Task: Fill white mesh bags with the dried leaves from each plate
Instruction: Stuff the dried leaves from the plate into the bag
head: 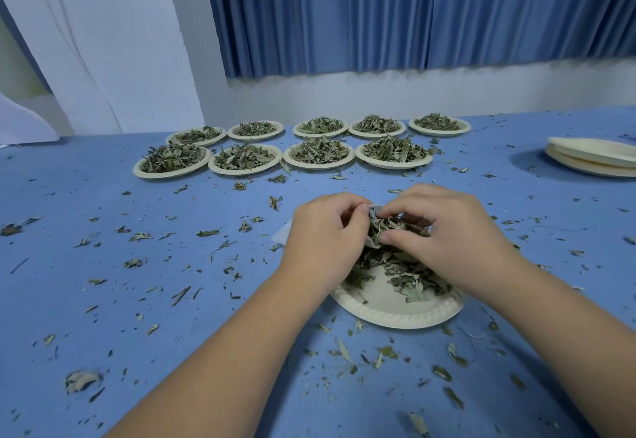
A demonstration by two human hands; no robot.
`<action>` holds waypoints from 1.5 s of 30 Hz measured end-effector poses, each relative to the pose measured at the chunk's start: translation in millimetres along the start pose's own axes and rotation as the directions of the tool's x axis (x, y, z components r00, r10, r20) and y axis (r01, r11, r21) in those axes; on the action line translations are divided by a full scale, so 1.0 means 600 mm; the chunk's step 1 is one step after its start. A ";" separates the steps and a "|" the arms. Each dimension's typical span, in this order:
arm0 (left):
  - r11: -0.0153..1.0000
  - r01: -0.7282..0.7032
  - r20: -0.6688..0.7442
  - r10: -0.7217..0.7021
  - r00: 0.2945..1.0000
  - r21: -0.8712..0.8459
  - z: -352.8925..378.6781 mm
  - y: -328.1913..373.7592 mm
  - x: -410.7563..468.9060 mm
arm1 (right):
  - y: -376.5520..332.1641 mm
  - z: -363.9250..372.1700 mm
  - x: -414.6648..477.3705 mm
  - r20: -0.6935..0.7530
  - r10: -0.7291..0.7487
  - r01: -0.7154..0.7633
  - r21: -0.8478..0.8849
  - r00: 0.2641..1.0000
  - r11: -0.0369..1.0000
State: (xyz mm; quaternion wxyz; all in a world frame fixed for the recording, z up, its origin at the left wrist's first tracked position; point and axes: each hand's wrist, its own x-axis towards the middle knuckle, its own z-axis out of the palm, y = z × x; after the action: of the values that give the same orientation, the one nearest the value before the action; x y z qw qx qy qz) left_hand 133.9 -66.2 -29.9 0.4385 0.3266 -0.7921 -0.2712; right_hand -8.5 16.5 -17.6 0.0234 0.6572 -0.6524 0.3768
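Note:
A cream paper plate [389, 310] lies in front of me on the blue table, half covered with dried leaves [409, 274]. Above its far edge my left hand [323, 234] grips a white mesh bag [284, 232], most of it hidden behind the hand, with its mouth held apart. My right hand [447, 231] is closed on a clump of dried leaves [387, 224] at the bag's mouth. Both hands touch each other over the plate.
Several plates heaped with dried leaves [318, 152] stand in two rows at the back. A stack of bare plates [592, 158] sits at the far right. Leaf scraps [344, 351] litter the blue tablecloth. A blue curtain hangs behind.

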 end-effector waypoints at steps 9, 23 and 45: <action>0.999 -0.014 0.009 0.015 1.000 -0.052 0.003 0.010 -0.004 | -0.021 0.006 0.005 -0.138 -0.004 -0.012 -0.111 0.990 0.994; 0.981 0.085 0.018 -0.083 0.996 -0.172 0.001 0.020 -0.006 | -0.038 0.010 -0.001 -0.126 -0.009 -0.002 -0.088 0.992 0.996; 0.943 0.183 0.000 -0.190 0.982 -0.278 -0.004 0.022 -0.002 | -0.033 0.005 0.001 -0.074 0.016 -0.012 0.051 0.997 0.999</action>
State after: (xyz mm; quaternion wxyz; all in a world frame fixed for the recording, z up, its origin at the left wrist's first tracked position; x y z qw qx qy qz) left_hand 132.9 -57.3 -19.6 0.4627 0.3393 -0.7062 -0.4149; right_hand 10.1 17.6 -10.3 0.0284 0.6384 -0.6460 0.4176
